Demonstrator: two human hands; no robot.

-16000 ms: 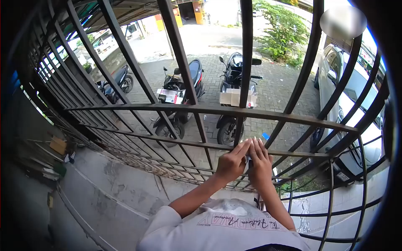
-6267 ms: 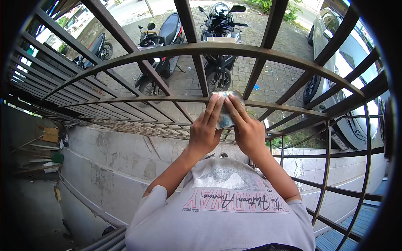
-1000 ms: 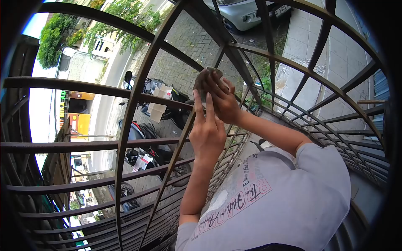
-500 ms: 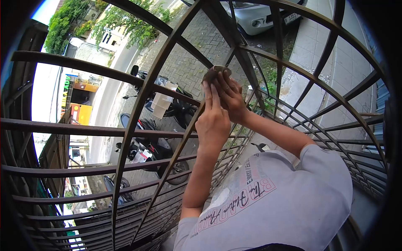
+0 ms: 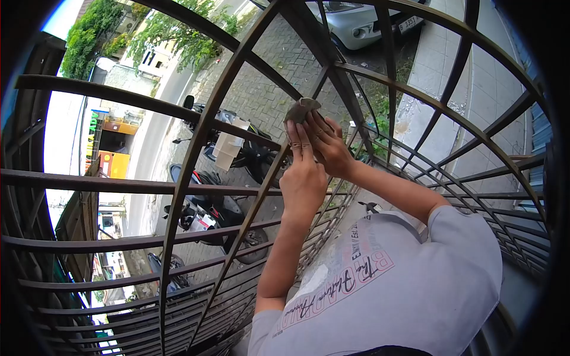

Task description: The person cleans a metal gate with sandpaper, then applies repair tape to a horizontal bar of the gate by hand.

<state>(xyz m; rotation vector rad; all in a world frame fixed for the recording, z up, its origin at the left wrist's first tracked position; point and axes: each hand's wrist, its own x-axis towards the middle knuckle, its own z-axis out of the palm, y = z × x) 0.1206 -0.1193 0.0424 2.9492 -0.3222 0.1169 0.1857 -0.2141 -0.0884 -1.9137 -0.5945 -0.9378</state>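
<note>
A brownish-grey, curled piece of sandpaper (image 5: 301, 111) is bent over a bar of the dark metal grille (image 5: 205, 127), near a crossing of bars. My left hand (image 5: 303, 172) presses it from below, with two fingers stretched up onto its lower edge. Just to the right, my right hand (image 5: 331, 148) has its fingers laid together over the sheet and the bar. The bar's surface under the sheet is hidden by the fingers.
Beyond the bars, several motorcycles (image 5: 228, 216) stand on grey paving, one with a piece of cardboard (image 5: 228, 145) on it. A silver car (image 5: 356, 26) is parked at the top. A pale tiled walkway (image 5: 436, 65) runs along the right.
Both hands have slid slightly down along the bar with the sandpaper. The sheet's top now folds over more and shows a lighter grey face.
</note>
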